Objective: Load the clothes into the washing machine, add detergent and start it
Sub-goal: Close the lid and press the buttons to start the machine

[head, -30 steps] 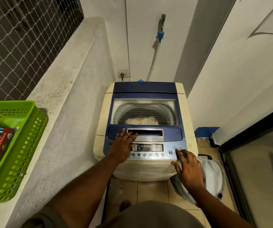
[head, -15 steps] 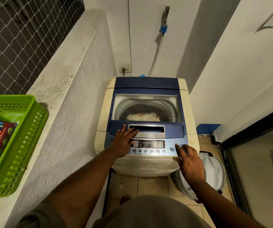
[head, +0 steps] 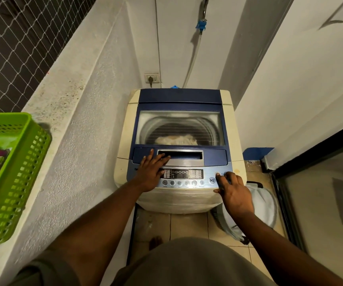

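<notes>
- In the head view, a top-loading washing machine [head: 178, 141] is seen at the centre of the frame, its lid shut; pale clothes [head: 174, 139] are visible through the lid window, inside the drum.
- The left hand [head: 151, 172] is laid flat, fingers spread, across the left end of the control panel [head: 184, 176] and the lid handle [head: 182, 155]; nothing is held.
- The right hand [head: 233, 190] is placed at the panel's right end, loosely curled, its index fingertip touching a round button there; nothing is held.
- A green basket [head: 20, 176] is set on a rough concrete ledge [head: 63, 96] at the left edge of the frame.
- White walls, a wall socket [head: 152, 78] and a hose [head: 193, 56] are seen above the machine; netting [head: 22, 38] fills the upper left.
- A tiled floor [head: 187, 223] is seen below, with a white laundry bag [head: 263, 205] lying at the lower right, just beside the machine.
</notes>
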